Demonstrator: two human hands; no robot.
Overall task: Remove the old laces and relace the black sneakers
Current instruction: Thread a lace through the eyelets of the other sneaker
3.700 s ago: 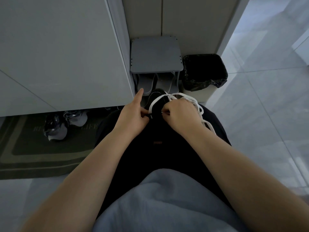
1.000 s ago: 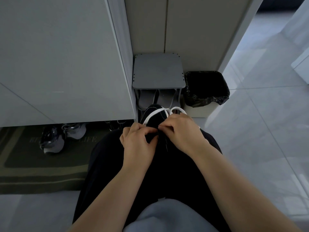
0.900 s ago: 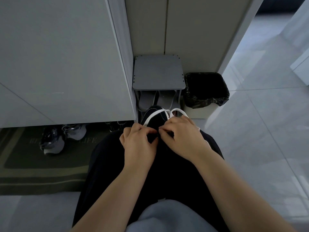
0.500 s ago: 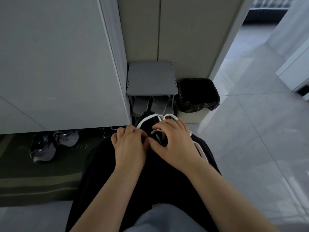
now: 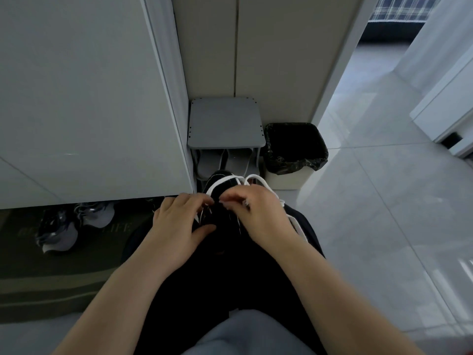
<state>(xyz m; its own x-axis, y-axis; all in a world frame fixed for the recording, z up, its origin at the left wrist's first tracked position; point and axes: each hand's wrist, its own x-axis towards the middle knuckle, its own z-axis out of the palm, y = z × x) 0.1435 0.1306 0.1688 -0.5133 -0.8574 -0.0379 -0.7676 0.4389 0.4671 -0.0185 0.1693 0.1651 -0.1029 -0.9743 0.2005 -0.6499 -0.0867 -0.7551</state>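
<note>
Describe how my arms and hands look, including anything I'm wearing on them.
Left forearm and right forearm are bare, no sleeves in view. Left hand and right hand show no rings, watch, bracelets or gloves. Nail details are too blurred to tell.

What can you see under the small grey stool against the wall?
Two grey slippers stand side by side under the grey stool. The stool top hides their far ends, and the black sneaker held in front covers their near ends.
</note>
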